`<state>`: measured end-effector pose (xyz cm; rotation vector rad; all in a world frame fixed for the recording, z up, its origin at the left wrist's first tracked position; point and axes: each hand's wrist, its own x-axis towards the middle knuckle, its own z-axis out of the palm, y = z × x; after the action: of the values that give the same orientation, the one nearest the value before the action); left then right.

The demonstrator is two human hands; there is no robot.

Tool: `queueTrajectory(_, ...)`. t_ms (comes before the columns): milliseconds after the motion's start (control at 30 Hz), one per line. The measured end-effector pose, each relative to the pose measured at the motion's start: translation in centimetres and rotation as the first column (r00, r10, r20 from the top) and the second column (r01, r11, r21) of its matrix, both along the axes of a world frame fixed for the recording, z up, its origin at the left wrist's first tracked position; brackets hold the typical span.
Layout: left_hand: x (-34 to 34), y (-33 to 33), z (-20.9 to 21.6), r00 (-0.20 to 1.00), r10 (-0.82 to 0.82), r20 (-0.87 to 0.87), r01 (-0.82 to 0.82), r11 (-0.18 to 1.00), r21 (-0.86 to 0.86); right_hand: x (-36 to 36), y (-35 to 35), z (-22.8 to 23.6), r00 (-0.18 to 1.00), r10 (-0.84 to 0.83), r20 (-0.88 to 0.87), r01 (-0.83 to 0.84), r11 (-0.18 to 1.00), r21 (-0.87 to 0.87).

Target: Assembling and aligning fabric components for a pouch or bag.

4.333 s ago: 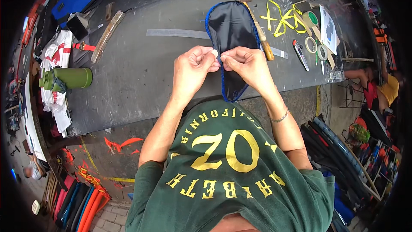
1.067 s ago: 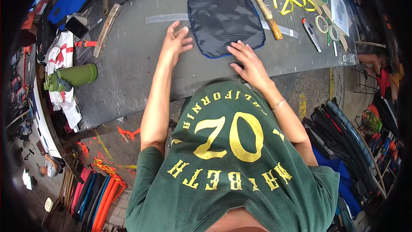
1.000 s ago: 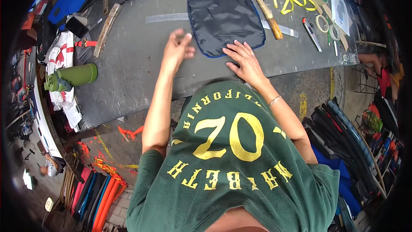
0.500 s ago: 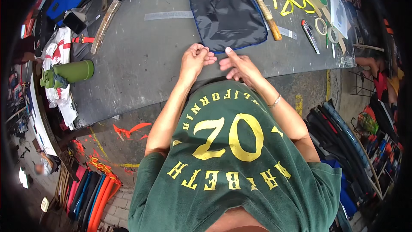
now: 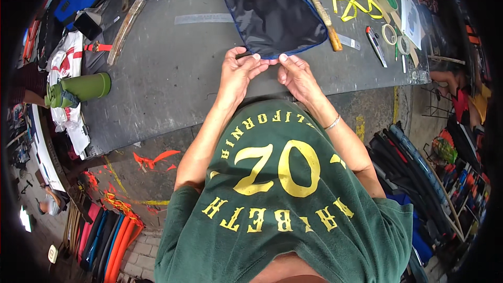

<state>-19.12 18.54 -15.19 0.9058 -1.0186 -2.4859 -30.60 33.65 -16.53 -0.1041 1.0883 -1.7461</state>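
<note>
The person's left hand (image 5: pixel 240 76) and right hand (image 5: pixel 299 77) each pinch the near edge of a blue-bordered black fabric panel (image 5: pixel 272 15), which spreads away beyond the grip (thumbs uppermost) over the tabletop (image 5: pixel 162 73). A ruler (image 5: pixel 201 18) runs beneath it; a hammer (image 5: pixel 326 18) lies along its right side.

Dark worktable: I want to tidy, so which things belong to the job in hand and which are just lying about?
In the job:
black fabric piece with blue edging, near edge in the left hand and right hand

Apparently lying about:
ruler, partly under it
hammer
yellow tape
utility knife
green bottle
</note>
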Motion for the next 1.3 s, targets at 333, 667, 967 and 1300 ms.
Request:
queueTrajectory(333,-0.4,-0.9,2.8,0.992,-0.091,-0.082,0.091,0.996,0.002,0.3,-1.3,2.4,0.995,-0.033,0.089,0.036,0.999,-0.034)
queueTrajectory(667,-1.1,-3.0,6.8,0.997,0.002,-0.076,-0.027,0.945,-0.325,-2.1,-3.1,11.9,0.283,0.108,-0.953,0.143,0.978,0.153)
queueTrajectory(967,-2.1,-2.0,10.6,0.999,-0.015,-0.050,-0.016,0.818,-0.575,-3.2,-3.3,13.5,0.588,0.241,-0.772,-0.006,0.956,0.294)
queueTrajectory(1300,-1.3,-0.8,11.8,0.993,-0.048,0.104,0.111,0.644,-0.757,-3.8,-2.4,13.5,0.768,0.298,-0.566,-0.169,0.948,0.270)
